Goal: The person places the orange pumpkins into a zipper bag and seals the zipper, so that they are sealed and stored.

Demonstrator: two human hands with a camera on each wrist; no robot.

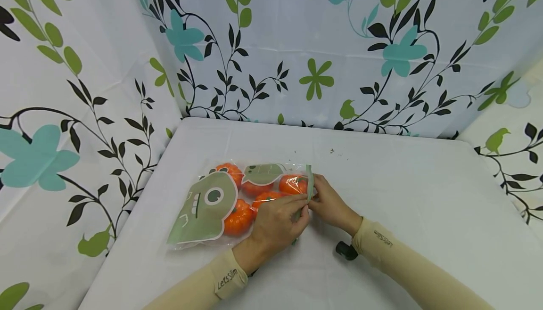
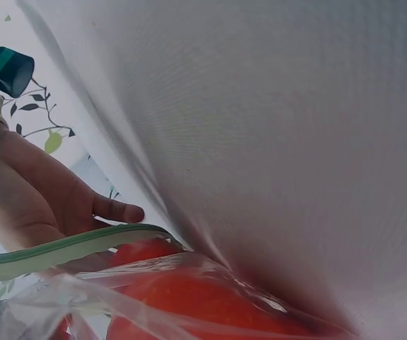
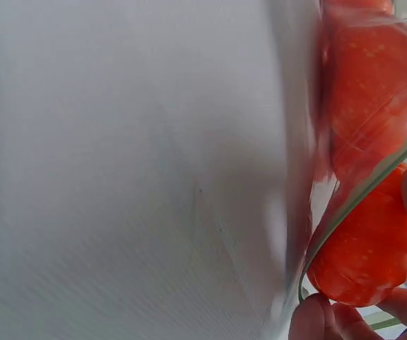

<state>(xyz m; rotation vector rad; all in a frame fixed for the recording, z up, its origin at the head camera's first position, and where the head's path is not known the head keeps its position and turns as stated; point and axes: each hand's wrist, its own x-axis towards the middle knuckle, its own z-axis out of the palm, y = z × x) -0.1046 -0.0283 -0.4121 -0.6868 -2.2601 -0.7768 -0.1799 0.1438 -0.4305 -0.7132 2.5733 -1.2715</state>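
A clear zip bag (image 1: 199, 206) printed with a green dinosaur lies on the table, holding several orange toy pumpkins (image 1: 239, 218). My left hand (image 1: 275, 220) reaches over the bag's near right side, its curled fingers gripping the mouth. At the far end of the green mouth strip (image 1: 310, 183), my right hand (image 1: 333, 206) holds the edge between bent fingers. That right hand (image 2: 40, 188) appears behind the strip in the left wrist view, one finger extended. In the right wrist view, fingertips (image 3: 316, 319) touch the strip beside a pumpkin (image 3: 366, 244); whose they are I cannot tell.
A white cloth covers the table (image 1: 415, 183). Leaf-patterned curtains (image 1: 271, 51) stand along its back and sides. A small dark camera (image 1: 346, 250) sits at my right wrist. A few dark specks (image 1: 332, 151) lie toward the back.
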